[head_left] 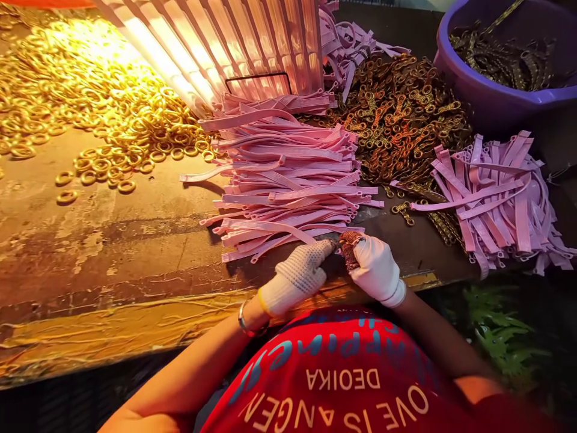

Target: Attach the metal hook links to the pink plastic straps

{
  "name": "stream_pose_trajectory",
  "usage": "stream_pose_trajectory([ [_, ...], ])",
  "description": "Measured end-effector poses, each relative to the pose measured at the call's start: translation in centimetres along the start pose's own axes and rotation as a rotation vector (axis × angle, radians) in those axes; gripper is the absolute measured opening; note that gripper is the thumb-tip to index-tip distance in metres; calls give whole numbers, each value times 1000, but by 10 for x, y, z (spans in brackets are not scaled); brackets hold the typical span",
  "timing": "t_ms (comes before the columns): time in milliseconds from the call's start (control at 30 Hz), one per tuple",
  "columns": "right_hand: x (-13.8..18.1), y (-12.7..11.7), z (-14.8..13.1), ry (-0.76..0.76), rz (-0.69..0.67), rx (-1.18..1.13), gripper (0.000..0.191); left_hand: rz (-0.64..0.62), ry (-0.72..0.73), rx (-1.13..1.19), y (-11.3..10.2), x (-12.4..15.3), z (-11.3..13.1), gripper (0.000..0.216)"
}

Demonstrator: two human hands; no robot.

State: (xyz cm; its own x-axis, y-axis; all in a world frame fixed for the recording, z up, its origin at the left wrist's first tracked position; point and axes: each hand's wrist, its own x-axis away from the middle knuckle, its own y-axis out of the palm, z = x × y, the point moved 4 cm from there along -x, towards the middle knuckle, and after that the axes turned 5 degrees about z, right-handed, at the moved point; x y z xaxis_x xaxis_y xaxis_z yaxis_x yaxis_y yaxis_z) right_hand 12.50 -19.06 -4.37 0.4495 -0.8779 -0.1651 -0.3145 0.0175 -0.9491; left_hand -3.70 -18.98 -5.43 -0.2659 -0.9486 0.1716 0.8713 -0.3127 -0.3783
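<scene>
Both hands (297, 273) (376, 270) curled beside pink straps (311, 193); grip contents hidden, can't tell; basin (478, 102) cropped.

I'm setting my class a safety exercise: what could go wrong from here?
The right heap of pink straps reaches about to the edge of the table; some might slip off. Loose gold rings lie beside the middle pile of pink straps and could mix in. Gloves on the left hand and right hand may dull their grip.
</scene>
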Motion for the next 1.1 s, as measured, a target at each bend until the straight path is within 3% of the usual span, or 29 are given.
stream_pose_trajectory([
  [133,-8,-9,-2,-55,-191,-96,29,50,-45,47,-2,-3,-8,21],
  [300,-9,-7,-1,-15,-422,120,17,68,-72,40,-1,-2,-12,21],
  [400,-5,1,-8,-118,-422,183,22,19,-70,86,2,-2,-14,22],
  [533,-3,10,-11,-173,-377,239,33,57,-85,110,0,-6,-17,25],
  [633,-5,13,-6,-166,-423,244,28,70,-83,98,0,-9,-12,26],
  [700,-5,12,-2,-183,-456,223,24,5,-45,70,-1,-9,-4,27],
  [867,8,7,15,-163,-521,211,19,-191,21,-349,-29,9,-2,36],
  [1000,22,12,29,-59,-501,235,26,-99,-50,-725,-64,30,-25,46],
  [1100,15,21,28,-96,-419,263,29,-32,-114,-894,-74,37,-35,50],
])
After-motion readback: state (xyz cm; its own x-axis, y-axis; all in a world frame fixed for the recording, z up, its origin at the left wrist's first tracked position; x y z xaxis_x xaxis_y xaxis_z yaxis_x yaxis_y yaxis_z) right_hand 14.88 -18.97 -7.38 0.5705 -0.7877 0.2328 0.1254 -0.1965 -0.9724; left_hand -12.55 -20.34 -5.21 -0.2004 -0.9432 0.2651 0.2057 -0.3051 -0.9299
